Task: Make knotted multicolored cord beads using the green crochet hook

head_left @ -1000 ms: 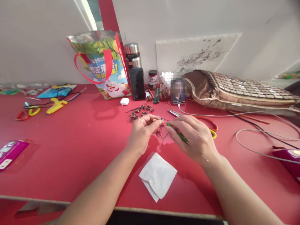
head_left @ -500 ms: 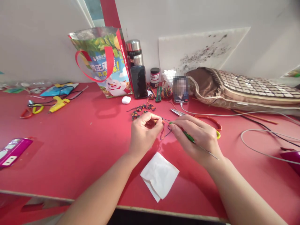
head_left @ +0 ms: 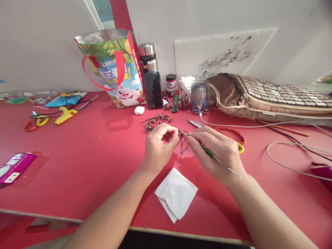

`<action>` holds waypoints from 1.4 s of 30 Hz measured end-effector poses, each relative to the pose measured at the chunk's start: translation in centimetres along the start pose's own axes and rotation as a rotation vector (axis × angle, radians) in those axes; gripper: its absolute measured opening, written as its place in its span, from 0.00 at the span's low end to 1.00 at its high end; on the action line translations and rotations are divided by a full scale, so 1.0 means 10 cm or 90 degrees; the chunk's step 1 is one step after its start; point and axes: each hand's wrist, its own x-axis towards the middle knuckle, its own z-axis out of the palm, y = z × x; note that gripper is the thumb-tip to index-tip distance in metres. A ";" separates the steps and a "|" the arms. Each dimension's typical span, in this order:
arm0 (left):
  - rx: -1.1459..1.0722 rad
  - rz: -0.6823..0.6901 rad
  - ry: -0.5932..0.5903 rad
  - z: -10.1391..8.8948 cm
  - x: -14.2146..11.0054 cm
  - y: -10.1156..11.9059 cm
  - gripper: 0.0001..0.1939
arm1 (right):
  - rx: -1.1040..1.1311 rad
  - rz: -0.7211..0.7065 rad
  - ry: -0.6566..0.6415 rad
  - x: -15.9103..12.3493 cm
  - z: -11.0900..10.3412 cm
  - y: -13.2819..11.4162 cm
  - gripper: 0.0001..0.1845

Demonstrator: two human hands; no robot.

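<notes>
My left hand [head_left: 161,142] pinches a small piece of multicoloured crochet work [head_left: 181,135] between thumb and fingertips, with loose yarn ends hanging below it. In my right hand [head_left: 218,148] is a crochet hook [head_left: 208,151] with a green grip, its thin metal shaft slanting down across the palm. The hook's front end meets the crochet piece, though the very tip is too small to make out. Just beyond my left hand lies a string of dark, multicoloured crocheted balls [head_left: 155,120]. A ball of variegated yarn [head_left: 184,102] rests farther back.
Scissors [head_left: 228,133] with orange and yellow handles lie beside my right hand. A folded white tissue [head_left: 176,195] is in front of me. Behind stand a phone with a lit screen [head_left: 200,100], a dark phone [head_left: 153,90], a jar [head_left: 171,84] and a printed bag [head_left: 114,69].
The crochet piece has turned slightly and shows more to the right of my left fingertips. Its hanging yarn ends have shifted. Both hands stay almost in place.
</notes>
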 end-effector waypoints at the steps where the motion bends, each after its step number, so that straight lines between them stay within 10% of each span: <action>1: 0.010 0.013 0.003 0.00 0.00 -0.01 0.08 | 0.009 0.007 0.000 0.00 0.00 0.00 0.10; 23: 0.118 0.162 0.020 -0.04 0.03 -0.13 0.07 | 0.135 0.127 -0.030 0.03 -0.05 0.01 0.14; 30: 0.095 0.149 0.002 -0.06 0.03 -0.09 0.07 | 0.316 0.309 -0.017 0.01 -0.08 0.06 0.12; 42: -0.383 -0.156 -0.056 0.05 -0.03 0.01 0.11 | 0.643 0.498 0.000 0.07 -0.02 0.08 0.16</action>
